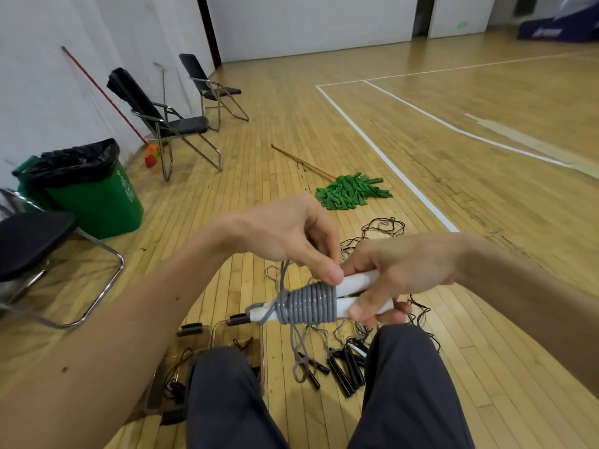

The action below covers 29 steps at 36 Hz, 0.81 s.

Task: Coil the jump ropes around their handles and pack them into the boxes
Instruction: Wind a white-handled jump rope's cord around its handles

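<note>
My right hand (402, 270) grips a pair of white jump-rope handles (356, 283) held side by side above my knees. Grey rope (312, 303) is coiled in several tight turns around them. My left hand (291, 234) pinches the rope at the top of the coil with thumb and fingers. The loose grey end (298, 348) hangs down toward the floor. Several black-handled jump ropes (346, 367) lie tangled on the floor between my legs. Two clear plastic boxes (227, 332) stand on the floor by my left knee, with dark ropes inside.
A green mop (351, 191) with a wooden pole lies on the wood floor ahead. A green bin (94, 196) with a black liner stands at left, beside folding chairs (168, 124). One chair (39, 247) is close on my left.
</note>
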{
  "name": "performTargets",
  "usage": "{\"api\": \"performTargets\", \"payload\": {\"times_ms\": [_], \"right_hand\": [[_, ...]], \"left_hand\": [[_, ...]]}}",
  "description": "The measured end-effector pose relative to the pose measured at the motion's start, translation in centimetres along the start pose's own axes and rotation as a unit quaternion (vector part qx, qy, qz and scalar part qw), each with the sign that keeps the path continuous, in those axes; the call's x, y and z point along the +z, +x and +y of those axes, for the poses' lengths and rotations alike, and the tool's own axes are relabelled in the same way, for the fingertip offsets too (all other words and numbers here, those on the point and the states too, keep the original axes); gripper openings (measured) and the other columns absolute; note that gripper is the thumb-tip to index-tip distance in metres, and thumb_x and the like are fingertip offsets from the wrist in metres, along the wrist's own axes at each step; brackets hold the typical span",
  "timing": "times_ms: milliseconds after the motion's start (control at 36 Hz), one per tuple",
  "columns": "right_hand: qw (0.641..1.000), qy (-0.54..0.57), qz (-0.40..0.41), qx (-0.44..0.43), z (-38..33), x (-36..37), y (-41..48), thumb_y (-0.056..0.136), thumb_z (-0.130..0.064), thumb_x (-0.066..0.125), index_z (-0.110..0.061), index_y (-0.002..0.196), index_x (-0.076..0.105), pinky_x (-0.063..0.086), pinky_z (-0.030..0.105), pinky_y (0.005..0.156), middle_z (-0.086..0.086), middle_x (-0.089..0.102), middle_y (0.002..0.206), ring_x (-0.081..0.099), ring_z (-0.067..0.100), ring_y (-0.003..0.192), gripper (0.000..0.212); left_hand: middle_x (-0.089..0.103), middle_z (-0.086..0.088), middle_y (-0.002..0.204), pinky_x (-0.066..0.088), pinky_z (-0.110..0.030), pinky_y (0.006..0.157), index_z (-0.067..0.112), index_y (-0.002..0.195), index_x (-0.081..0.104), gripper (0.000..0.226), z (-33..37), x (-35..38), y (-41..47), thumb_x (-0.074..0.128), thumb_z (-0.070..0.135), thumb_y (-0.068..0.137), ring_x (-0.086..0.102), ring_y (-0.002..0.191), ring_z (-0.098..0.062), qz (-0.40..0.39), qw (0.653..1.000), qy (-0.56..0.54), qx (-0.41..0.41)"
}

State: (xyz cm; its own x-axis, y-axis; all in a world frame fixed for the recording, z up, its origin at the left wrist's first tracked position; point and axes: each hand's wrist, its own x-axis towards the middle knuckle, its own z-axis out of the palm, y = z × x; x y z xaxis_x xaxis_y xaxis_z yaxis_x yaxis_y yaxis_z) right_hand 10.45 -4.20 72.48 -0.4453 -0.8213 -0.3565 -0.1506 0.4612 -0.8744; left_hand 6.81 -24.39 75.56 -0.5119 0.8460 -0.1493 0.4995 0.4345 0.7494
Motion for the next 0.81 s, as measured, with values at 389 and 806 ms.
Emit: {"api": "performTargets", "payload": {"times_ms": [389, 806], "right_hand": [[0.960, 0.233, 0.052, -0.144, 1.1, 0.7, 0.8, 0.093, -0.014, 0.060, -0.010, 0.121, 0.051, 0.045, 0.022, 0.058, 0.001, 0.061, 0.081, 0.056, 0.013, 0.064, 0.030], [0.920, 0.373, 0.089, -0.085, 2.9, 3.0, 3.2, 0.092, -0.023, 0.063, -0.018, 0.073, 0.058, 0.043, 0.022, 0.060, -0.001, 0.050, 0.069, 0.048, 0.010, 0.062, 0.020]], "left_hand": [[0.062, 0.005, 0.076, 0.044, -0.023, 0.056, 0.020, 0.091, 0.065, 0.026, -4.3, 2.5, -0.2, 0.044, 0.013, 0.105, 0.054, 0.063, -0.012, 0.214, 0.961, -0.174, 0.008], [0.066, -0.003, 0.109, 0.052, -0.026, 0.095, 0.009, 0.111, 0.053, 0.024, -3.6, 3.1, 1.5, 0.055, -0.009, 0.094, 0.065, 0.101, -0.008, 0.278, 0.943, -0.150, -0.107]]}}
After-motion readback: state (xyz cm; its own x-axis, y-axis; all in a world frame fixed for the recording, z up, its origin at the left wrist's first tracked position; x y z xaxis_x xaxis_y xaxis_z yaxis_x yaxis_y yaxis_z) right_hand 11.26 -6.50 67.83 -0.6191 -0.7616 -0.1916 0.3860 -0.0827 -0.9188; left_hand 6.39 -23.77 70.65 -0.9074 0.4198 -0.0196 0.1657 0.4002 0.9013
